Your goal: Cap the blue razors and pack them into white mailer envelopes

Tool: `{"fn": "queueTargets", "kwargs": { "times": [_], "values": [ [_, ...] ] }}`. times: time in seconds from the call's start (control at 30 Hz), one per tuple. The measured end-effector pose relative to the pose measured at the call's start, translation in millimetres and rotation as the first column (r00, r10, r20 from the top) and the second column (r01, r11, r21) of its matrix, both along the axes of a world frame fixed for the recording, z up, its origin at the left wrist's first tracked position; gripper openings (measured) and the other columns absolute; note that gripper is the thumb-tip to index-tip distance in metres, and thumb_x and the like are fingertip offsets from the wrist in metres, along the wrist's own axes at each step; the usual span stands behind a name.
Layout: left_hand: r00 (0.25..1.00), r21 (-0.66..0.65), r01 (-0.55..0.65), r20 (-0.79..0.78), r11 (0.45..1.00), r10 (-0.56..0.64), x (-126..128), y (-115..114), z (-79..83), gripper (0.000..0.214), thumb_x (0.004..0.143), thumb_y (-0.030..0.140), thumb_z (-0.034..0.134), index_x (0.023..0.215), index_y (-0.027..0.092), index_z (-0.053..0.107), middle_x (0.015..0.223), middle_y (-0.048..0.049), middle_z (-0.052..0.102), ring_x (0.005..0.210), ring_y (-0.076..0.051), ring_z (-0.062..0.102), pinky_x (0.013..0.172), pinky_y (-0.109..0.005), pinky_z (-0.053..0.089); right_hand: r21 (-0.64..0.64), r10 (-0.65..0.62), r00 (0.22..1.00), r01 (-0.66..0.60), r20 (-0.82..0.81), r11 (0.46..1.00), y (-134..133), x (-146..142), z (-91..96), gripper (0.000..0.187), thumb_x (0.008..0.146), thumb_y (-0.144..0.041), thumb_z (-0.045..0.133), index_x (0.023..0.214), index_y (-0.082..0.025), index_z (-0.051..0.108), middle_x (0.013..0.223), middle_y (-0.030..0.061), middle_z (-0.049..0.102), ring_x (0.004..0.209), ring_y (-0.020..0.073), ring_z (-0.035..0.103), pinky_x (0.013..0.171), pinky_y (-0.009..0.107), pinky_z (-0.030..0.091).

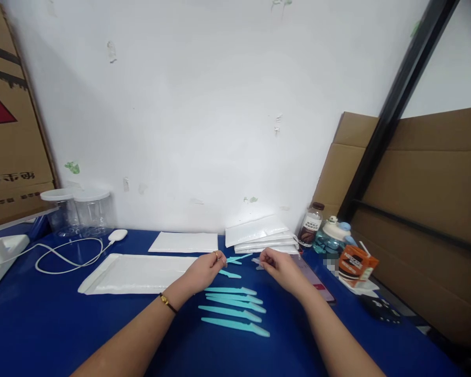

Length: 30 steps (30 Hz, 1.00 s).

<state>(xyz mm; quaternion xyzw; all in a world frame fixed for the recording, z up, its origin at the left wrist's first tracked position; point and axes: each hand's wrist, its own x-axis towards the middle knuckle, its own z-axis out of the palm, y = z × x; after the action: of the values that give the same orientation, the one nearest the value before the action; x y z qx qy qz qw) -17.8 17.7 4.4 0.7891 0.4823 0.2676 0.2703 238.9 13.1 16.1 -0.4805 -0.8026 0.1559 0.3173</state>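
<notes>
My left hand [208, 268] is closed in a pinch at the handle end of a turquoise eyebrow razor [241, 257]. Another razor [231, 274] lies just under those fingers. Facing it from the right, my right hand [278, 266] has thumb and fingers pressed together on a small translucent plastic piece [256, 262], perhaps a blade cover. Closer to me, several more turquoise razors [235, 324] lie in a rough column on the blue table [172, 351], blade ends to the right.
White padded mailers lie at left [129, 275] and back [184, 242], with a stack [259, 235] by the wall. A phone [317, 285], bottle [311, 225], teal jug [332, 235] and orange drink carton [356, 264] stand right. Clear jars [93, 214] and a white cable [68, 267] sit left.
</notes>
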Motion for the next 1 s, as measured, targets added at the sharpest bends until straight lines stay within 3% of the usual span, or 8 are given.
{"fn": "queueTargets", "kwargs": {
  "times": [0.2,0.47,0.67,0.77,0.87,0.93,1.0],
  "values": [
    [1.0,0.018,-0.016,-0.012,1.0,0.017,-4.4,5.8,-0.5,0.043,0.088,0.05,0.025,0.081,0.022,0.057,0.08,0.0004,0.062,0.078,-0.017,0.056,0.071,-0.026,0.039,0.132,-0.011,0.998,0.019,-0.056,0.991,1.2,-2.4,2.0,0.011,0.081,-0.027,0.048,0.078,-0.02,0.056,0.075,0.0021,0.06,0.069,0.0156,0.053,0.065,0.025,0.041],
    [0.999,-0.008,0.007,-0.031,1.0,-0.008,-4.7,5.6,-2.0,0.043,0.087,0.051,0.026,0.082,0.022,0.057,0.083,0.0006,0.064,0.077,-0.017,0.056,0.072,-0.026,0.04,0.151,0.028,0.994,-0.012,-0.105,0.988,6.1,-4.5,-6.4,0.009,0.081,-0.025,0.05,0.078,-0.02,0.056,0.073,0.0007,0.059,0.069,0.0145,0.053,0.065,0.024,0.041],
    [0.997,-0.024,0.055,-0.05,0.998,-0.056,0.2,-4.1,5.1,0.042,0.088,0.049,0.027,0.081,0.021,0.057,0.082,0.0006,0.063,0.075,-0.015,0.055,0.068,-0.024,0.039,0.04,0.107,0.989,-0.104,-0.097,0.994,-0.5,-15.8,-5.2,0.011,0.08,-0.026,0.053,0.076,-0.018,0.06,0.069,0.0005,0.058,0.064,0.0129,0.052,0.059,0.022,0.04],
    [0.988,-0.036,0.111,-0.108,0.993,-0.114,1.9,-11.5,6.9,0.04,0.088,0.047,0.029,0.08,0.02,0.057,0.078,0.0009,0.062,0.067,-0.014,0.053,0.061,-0.023,0.037,-0.121,0.159,0.985,-0.167,-0.073,0.979,-4.2,-13.4,-4.8,0.012,0.077,-0.027,0.057,0.076,-0.017,0.062,0.066,0.0004,0.059,0.06,0.0124,0.052,0.055,0.021,0.04],
    [0.969,-0.015,0.161,-0.186,0.987,-0.161,4.0,-17.4,6.7,0.035,0.086,0.045,0.035,0.079,0.021,0.06,0.076,0.0009,0.062,0.067,-0.014,0.053,0.058,-0.022,0.036,-0.308,0.253,0.967,-0.246,-0.016,0.919,-3.9,-4.4,-6.0,0.013,0.072,-0.028,0.062,0.078,-0.017,0.065,0.062,-0.0003,0.06,0.056,0.0125,0.053,0.052,0.021,0.039],
    [0.956,0.035,0.171,-0.247,0.985,-0.157,4.5,-17.6,5.5,0.029,0.084,0.042,0.042,0.077,0.022,0.062,0.076,0.0005,0.062,0.07,-0.015,0.054,0.06,-0.022,0.036,-0.312,0.231,0.972,-0.207,0.043,0.927,-0.6,3.4,-7.0,0.014,0.07,-0.027,0.064,0.081,-0.017,0.067,0.065,0.0005,0.062,0.058,0.0135,0.054,0.053,0.022,0.04],
    [0.949,0.117,0.142,-0.3,0.983,-0.102,2.5,-13.6,3.1,0.024,0.083,0.036,0.045,0.079,0.022,0.064,0.079,-0.0006,0.063,0.075,-0.016,0.055,0.064,-0.023,0.038,-0.185,0.11,0.989,-0.09,0.101,0.979,4.4,10.5,-8.1,0.014,0.074,-0.023,0.059,0.083,-0.018,0.067,0.074,0.0026,0.063,0.065,0.0148,0.056,0.059,0.023,0.042]
  ]
}}
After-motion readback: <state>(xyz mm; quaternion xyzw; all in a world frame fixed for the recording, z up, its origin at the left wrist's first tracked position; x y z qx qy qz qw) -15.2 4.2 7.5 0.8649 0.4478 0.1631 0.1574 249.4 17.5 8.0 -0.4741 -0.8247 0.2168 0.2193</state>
